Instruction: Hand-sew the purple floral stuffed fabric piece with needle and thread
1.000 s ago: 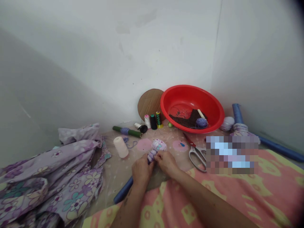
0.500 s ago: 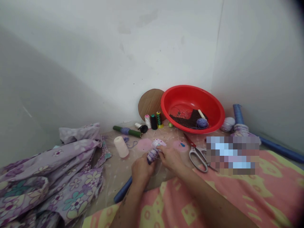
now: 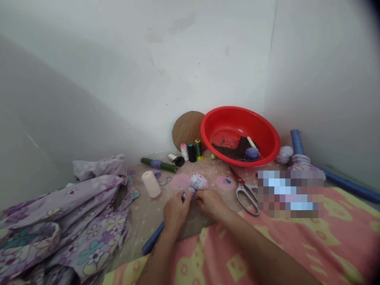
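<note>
- Surface: pale, spotted cover; back edge meets the wall.
- Blanket: pink and yellow, over the near edge and near right corner.
- Flowered cloth: purple, heaped along the left edge.
- Basin: red, tilted, at the back edge, right of middle; dark material and a yarn ball inside.
- Stick: blue, mid-surface, lying aslant. Lower end emerges below the left hand toward the near left corner; upper end carries the bundle.
- Cardboard disc: upright at the back edge, left of the basin.
- Left hand: clenched around the wrapped upper part of the stick, just below the bundle.
- Right hand: fingers bent together against the bundle's neck, on its right side; cannot tell whether a thread is pinched.
- Scissors: right of the right hand, blades toward the back edge.
- Bundle: rounded flowered fabric, beyond both hands' fingertips, on the back-edge side of the grip.
- Thread cone: white, tipped over, left of the bundle, well apart from it.
- Spools: near the back edge, before the disc.
</note>
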`<state>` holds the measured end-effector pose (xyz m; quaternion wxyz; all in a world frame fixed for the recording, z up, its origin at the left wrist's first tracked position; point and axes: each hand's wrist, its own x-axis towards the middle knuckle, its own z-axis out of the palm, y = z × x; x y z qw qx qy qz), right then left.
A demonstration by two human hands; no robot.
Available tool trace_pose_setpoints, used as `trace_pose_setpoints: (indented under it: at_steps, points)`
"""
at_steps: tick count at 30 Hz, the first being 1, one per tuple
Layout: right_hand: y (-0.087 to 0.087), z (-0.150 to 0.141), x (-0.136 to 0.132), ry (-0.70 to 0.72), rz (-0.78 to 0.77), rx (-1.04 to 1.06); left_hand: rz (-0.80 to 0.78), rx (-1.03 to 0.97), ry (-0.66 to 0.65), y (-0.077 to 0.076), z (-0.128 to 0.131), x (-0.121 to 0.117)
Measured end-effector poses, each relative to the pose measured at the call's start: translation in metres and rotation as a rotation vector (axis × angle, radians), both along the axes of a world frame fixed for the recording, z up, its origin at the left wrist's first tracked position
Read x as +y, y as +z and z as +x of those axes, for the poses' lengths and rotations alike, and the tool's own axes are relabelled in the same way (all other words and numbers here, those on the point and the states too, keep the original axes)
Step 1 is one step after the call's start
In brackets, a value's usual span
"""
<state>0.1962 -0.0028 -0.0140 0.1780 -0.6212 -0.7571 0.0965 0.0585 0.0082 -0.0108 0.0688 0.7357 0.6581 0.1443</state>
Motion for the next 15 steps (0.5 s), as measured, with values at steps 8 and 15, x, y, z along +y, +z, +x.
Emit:
trace_pose_setpoints:
  at_steps: [8, 15]
  points:
    - [0.003, 0.006, -0.003, 0.077, -0.049, 0.025, -0.012, 0.035, 0.05, -0.002, 0.002, 0.0]
    - [0.015, 0.022, 0.003, -0.099, -0.049, 0.018, 0.028, 0.044, 0.031, -0.004, 0.001, -0.001]
